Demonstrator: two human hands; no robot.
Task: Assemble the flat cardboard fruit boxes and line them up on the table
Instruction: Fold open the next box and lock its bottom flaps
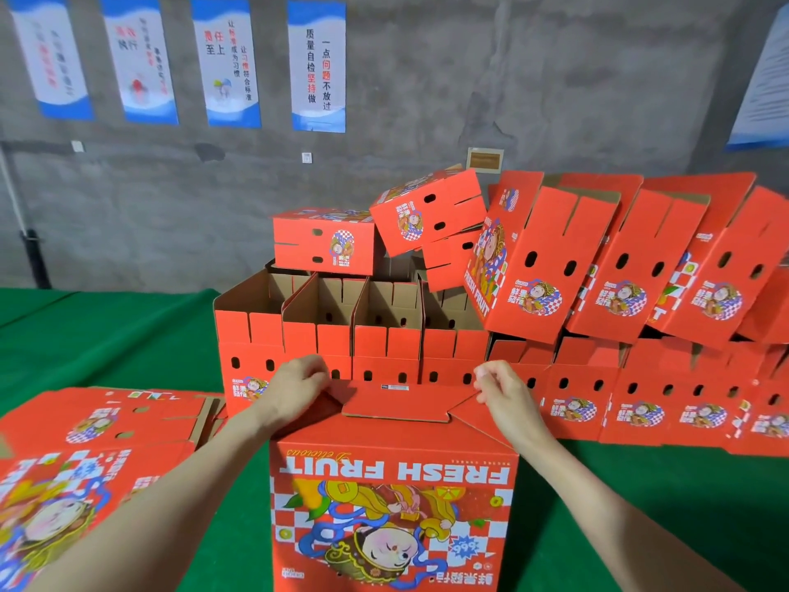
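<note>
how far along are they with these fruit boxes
Done: a row of standing boxes lines the back of the green table, with a pile of boxes on top. In hand: the left hand and right hand grip the flaps of the front box. Left: a stack of flat boxes waits at the left.

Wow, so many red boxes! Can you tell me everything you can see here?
front box: one, red with a cartoon picture, standing on the table nearest the camera, top flaps partly folded
flat boxes: a stack, red, lying at the left
open boxes: a row of at least four, red outside, brown inside, behind the front box
piled boxes: several, red, tilted on top of the row, mostly right
table: one, green cover
posters: five, white and blue, on the wall
wall: grey, at the back
left hand: grips the front box's left flap
right hand: pinches its right flap
</note>
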